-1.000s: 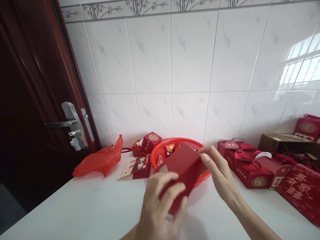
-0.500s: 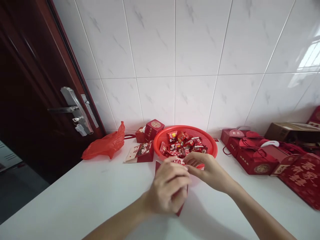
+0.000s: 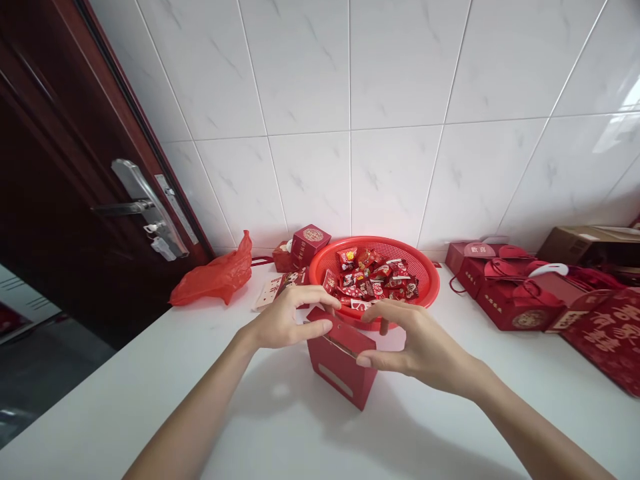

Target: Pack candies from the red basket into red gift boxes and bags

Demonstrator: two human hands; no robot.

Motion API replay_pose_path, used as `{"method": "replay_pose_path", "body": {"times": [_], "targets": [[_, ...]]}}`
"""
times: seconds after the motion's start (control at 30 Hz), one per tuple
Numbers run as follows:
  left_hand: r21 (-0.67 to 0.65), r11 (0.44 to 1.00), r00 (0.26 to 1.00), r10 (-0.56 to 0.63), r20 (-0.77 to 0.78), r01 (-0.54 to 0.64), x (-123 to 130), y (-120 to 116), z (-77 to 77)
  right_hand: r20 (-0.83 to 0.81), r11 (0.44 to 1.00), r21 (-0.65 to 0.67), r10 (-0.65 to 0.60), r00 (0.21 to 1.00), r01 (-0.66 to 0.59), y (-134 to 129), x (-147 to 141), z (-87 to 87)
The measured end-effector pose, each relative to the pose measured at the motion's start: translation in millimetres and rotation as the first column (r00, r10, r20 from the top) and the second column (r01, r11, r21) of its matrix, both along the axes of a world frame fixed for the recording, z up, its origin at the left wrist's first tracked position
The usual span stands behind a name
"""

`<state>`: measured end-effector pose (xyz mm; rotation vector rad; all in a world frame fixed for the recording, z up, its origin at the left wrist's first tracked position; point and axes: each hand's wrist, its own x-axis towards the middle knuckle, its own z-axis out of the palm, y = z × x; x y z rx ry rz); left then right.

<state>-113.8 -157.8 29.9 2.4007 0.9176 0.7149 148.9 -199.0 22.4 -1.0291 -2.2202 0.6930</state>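
Observation:
A red gift box (image 3: 345,367) stands on the white table in front of the basket, with a pale rectangular patch on its near face and a seam along its top. My left hand (image 3: 290,317) is at the box's upper left corner, thumb and fingers apart, thumb near the top edge. At the upper right corner is my right hand (image 3: 415,343), its thumb tip at the box's edge and its fingers curved above, apart from the thumb. Whether either hand presses on the box is hard to tell. Behind it sits a red plastic basket (image 3: 431,293) of wrapped candies (image 3: 373,283).
A red plastic bag (image 3: 215,273) lies at left by the door (image 3: 60,167). Small red boxes (image 3: 311,245) and a flat printed box (image 3: 267,293) are left of the basket. Several red gift boxes (image 3: 520,307), a red bag (image 3: 610,340) and a cardboard box (image 3: 565,250) stand at right.
My hands were close together over the box top and have moved apart to its two sides. The box's near face now shows. The view has tilted down slightly.

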Motion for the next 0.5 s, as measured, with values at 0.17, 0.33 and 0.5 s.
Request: {"method": "replay_pose_path", "body": {"times": [0.17,0.33,0.5], "targets": [[-0.087,0.994,0.998,-0.068,0.005,0.068,0.9,0.8,-0.9,0.022,0.999,0.036,0.019,1.000,-0.020,-4.6,0.0,-1.2],[-0.152,0.979,0.952,0.169,0.257,-0.133,23.4,1.0,-16.4,0.022,0.999,-0.029,-0.024,0.999,0.024,-1.1,-1.8,-3.1],[-0.336,0.908,0.813,0.387,0.435,-0.252,46.2,-5.2,-31.5,-0.037,0.980,-0.197,-0.009,0.999,0.002,3.5,1.5,-5.3]]}}
